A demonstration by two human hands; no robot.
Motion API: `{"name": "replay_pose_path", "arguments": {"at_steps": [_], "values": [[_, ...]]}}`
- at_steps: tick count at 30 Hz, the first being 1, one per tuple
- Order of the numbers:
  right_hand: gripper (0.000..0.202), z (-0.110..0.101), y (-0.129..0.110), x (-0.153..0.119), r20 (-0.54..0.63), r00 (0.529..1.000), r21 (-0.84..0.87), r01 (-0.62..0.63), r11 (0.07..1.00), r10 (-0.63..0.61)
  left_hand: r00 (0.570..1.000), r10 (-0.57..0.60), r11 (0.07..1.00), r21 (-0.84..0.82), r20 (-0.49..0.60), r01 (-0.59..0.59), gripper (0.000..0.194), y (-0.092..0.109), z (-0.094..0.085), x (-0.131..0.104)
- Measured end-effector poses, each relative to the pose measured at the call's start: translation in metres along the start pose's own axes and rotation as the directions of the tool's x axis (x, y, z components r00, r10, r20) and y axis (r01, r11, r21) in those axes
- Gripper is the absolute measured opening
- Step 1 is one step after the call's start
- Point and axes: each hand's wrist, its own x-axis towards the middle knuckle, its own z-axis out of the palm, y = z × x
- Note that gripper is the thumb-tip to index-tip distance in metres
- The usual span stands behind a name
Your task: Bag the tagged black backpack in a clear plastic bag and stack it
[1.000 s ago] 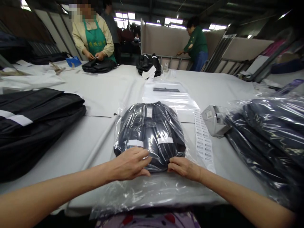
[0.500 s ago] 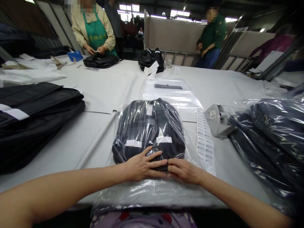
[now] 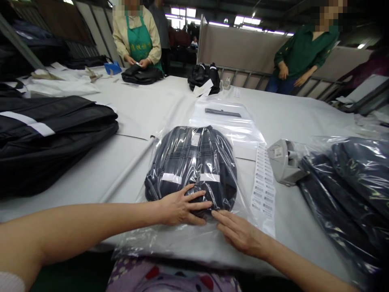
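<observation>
A black backpack [image 3: 191, 158] lies flat in a clear plastic bag [image 3: 179, 239] on the table in front of me. White bands cross its two shoulder straps, and a small white label shows near its top. My left hand [image 3: 184, 207] rests spread on the bag over the backpack's lower part. Close beside it, my right hand [image 3: 240, 232] lies on the plastic at the backpack's lower edge, fingers stretched out and fingertips near the left hand's. The bag's loose end spreads toward the table's front edge.
Barcode stickers [image 3: 263, 182] and a grey tape dispenser [image 3: 284, 162] are to the right, before bagged dark backpacks [image 3: 349, 194]. More black backpacks [image 3: 51, 142] lie left. Flat plastic bags [image 3: 225, 125] lie beyond. Across the table, one person [image 3: 139, 40] handles a black bag; another [image 3: 304, 56] stands right.
My right hand's fingers have straightened from a curled pinch and shifted slightly down. The left hand stays spread on the bag. The view has turned left, and the person in green has turned toward the table.
</observation>
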Motion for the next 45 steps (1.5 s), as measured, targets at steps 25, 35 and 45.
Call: {"name": "replay_pose_path", "arguments": {"at_steps": [25,35,45], "values": [[0.015,-0.013,-0.010,0.020,-0.089,0.995,-0.008,-0.042,0.999,0.041,1.000,0.027,0.997,0.078,-0.013,-0.026,0.048,-0.001,0.003,-0.002],[0.013,0.030,0.008,0.031,-0.297,0.828,0.437,-0.324,0.839,0.475,0.999,-0.001,1.000,0.004,-0.038,0.001,0.029,0.000,-0.009,0.000],[0.012,0.041,0.008,0.029,-0.334,0.764,0.454,-0.384,0.804,0.553,0.937,-0.308,0.920,-0.304,-0.166,0.249,0.014,-0.001,-0.025,-0.023]]}}
